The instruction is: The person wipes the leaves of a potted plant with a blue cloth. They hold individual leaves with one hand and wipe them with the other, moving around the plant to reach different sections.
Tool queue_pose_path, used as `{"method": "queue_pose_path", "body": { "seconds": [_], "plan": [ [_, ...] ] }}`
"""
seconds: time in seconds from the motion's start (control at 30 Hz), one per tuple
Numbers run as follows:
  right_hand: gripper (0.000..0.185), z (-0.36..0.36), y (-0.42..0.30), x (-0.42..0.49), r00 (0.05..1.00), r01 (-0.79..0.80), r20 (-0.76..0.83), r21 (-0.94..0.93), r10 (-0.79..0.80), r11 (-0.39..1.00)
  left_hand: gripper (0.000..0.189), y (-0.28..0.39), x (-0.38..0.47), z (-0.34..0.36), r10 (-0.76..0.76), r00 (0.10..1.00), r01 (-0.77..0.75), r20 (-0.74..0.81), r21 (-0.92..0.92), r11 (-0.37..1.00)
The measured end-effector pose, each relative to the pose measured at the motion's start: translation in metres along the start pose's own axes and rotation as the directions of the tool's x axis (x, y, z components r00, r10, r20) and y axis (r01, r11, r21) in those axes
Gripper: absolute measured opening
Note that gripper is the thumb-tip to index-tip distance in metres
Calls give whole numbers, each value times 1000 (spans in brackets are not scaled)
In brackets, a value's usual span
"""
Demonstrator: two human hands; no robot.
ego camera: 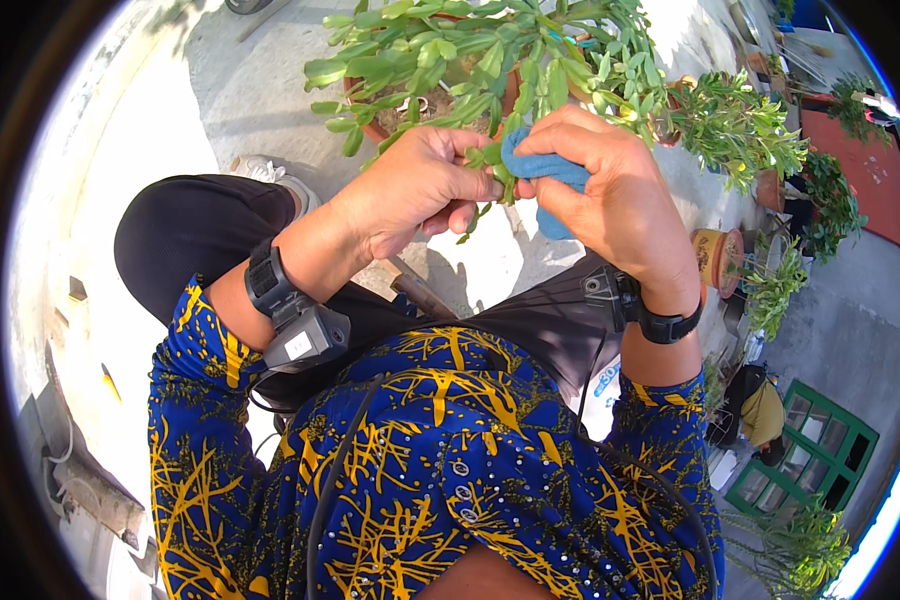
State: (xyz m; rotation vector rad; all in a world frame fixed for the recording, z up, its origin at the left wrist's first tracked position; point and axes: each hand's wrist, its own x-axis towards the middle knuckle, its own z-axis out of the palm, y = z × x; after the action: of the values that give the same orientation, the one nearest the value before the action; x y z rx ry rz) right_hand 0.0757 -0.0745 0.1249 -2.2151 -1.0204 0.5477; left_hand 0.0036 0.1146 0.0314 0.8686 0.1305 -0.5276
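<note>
A potted cactus with flat, segmented green stems (487,60) spreads ahead of me, its round terracotta-coloured pot (379,131) partly hidden under the stems. My left hand (435,180) pinches a drooping stem segment (476,159) between thumb and fingers at the near side of the plant. Close beside it, my right hand (592,172) holds a folded blue cloth (544,161) against the same stem. Part of the cloth hangs below the right fingers. The fingertips of both hands almost meet at the stem, and the cloth hides some of it.
More potted plants (746,131) stand to the right, with a yellow and reddish pot (716,259) nearer me. A wooden piece (420,292) lies between my legs. Farther right, another person (754,409) is near a green-framed window (810,450). My shoe (277,180) rests on the concrete, left of the pot.
</note>
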Motion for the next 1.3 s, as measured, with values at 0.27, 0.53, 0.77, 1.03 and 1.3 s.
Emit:
{"method": "queue_pose_path", "body": {
  "seconds": [0.27, 0.53, 0.77, 1.03, 1.3],
  "plan": [
    [23, -1, 2, -7, 961, 120, -241, -68, -133, 990, 14, 1, -3, 3, -6, 1000, 7, -3, 49, 999],
    [19, 17, 5, -9, 989, 121, -75, -123, -131, 985, 11, -8, -2, -4, -7, 999, 13, -34, 176, 984],
    [18, 6, -2, -18, 981, 89, -155, -180, -118, 980, 23, -8, -6, -2, -26, 999, 22, 33, 123, 992],
    [23, 18, 1, -22, 988, 153, 25, -181, -151, 972, 18, -11, -2, -7, -41, 999, 41, 1, 18, 999],
    [27, 11, -1, -61, 989, -96, -111, -16, 94, 995, 29, -17, 0, -2, -2, 999, 0, -52, -24, 1000]
  ]
}}
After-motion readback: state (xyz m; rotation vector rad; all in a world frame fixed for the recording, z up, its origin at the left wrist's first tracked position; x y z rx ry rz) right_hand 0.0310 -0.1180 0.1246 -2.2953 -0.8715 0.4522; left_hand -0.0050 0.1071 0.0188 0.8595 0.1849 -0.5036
